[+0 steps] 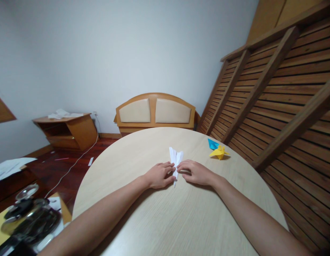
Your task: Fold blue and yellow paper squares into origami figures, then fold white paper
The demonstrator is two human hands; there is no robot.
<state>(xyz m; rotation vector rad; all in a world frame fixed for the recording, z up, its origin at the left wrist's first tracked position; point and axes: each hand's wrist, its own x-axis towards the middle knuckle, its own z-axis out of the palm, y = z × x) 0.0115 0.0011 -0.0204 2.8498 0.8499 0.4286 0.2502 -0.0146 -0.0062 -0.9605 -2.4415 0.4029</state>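
Note:
A folded white paper (176, 156) lies on the round table, wide at its far end and narrowing to a point toward me. My left hand (161, 175) is at its left side, with fingers bent and the fingertips and thumb on the paper. From the right, my right hand (196, 172) touches the other edge with curled fingertips, its thumb lower down beside the paper. The fingertips partly cover the middle folds. To the right on the table sit a yellow origami bird (219, 153) and, just behind it, a blue folded paper piece (213, 144).
The pale round table (143, 227) fills the front. Slatted wooden panels (282, 106) lean along its right side. A headboard (155, 96) stands behind it. At left are a low cabinet (81, 133) with papers, a white cable (71, 164) and a cluttered surface with a dark plastic bag (39, 220).

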